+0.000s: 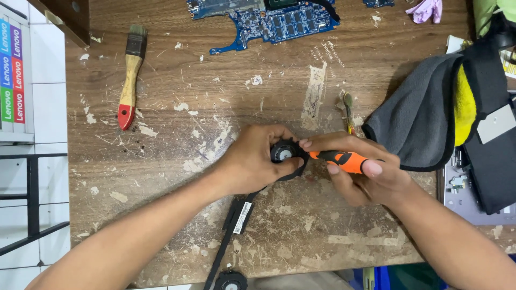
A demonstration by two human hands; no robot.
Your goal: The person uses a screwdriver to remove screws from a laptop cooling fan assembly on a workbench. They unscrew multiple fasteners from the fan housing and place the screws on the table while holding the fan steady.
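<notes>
My left hand (pixel 252 161) grips a small black round cooling fan (pixel 285 152) at the middle of the worn wooden table (pixel 177 80). A thin black strip (pixel 228 236) runs from that fan down to a second round fan (pixel 228 281) at the table's front edge. My right hand (pixel 365 172) holds a screwdriver with an orange and black handle (pixel 344 159), its tip pointing left at the fan under my fingers. The tip itself is hidden by my fingers.
A paintbrush with a wooden handle and red end (pixel 130 75) lies at the back left. A blue circuit board (pixel 269 19) sits at the far edge. A grey cloth (pixel 419 118) and a yellow cloth (pixel 465 107) lie over a dark laptop part (pixel 492 134) at right.
</notes>
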